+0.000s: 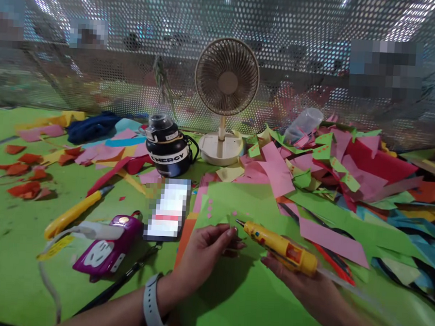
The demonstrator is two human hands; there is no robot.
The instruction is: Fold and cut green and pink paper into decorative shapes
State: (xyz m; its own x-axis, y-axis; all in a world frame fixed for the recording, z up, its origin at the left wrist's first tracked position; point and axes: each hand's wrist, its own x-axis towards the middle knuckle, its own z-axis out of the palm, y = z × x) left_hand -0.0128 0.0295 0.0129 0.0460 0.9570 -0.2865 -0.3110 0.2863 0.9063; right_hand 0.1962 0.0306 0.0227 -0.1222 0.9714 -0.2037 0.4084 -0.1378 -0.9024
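My left hand (213,245), with a pale watch band (152,300) on the wrist, is closed in a pinch over the green paper (232,300). What its fingertips hold is too small to make out. My right hand (288,273) holds a yellow glue gun (279,244) from below, its dark tip pointing left toward my left fingertips, a small gap between them. Small pink pieces (209,209) lie in a short column on the green paper, just beyond my left hand.
A fan (227,78) and a black bottle (169,150) stand behind. A phone (168,209), a purple power strip (111,245) and a yellow cutter (74,214) lie left. Paper scraps (349,160) pile up at right, beside a clear cup (305,124). Perforated mesh (135,71) rises behind.
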